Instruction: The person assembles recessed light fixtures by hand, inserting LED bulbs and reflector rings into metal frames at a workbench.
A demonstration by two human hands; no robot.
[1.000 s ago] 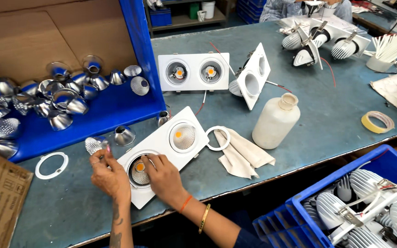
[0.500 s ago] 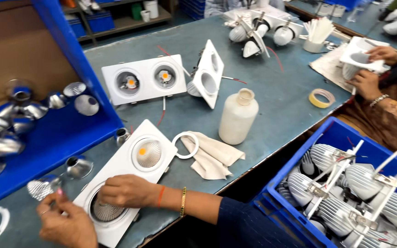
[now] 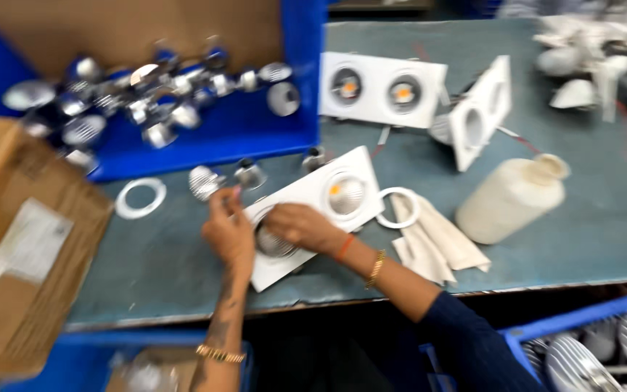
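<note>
Cardboard box (image 3: 23, 247) at the table's left edge; white ring (image 3: 139, 197) beside it. Left hand (image 3: 228, 231) now pinches a small silver reflector (image 3: 203, 181) – half a second ago it sat lower, nearer the front edge. Right hand (image 3: 295, 223) lies flat on the white twin lamp frame (image 3: 313, 210), steadying it. Cloth (image 3: 437, 243) and plastic bottle (image 3: 511, 199) further right – blurred

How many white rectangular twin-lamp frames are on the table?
3: one white rectangular twin-lamp frame lies under both hands, one lies flat beside the blue bin, one stands on edge right of it. Others may be out of view.
</note>
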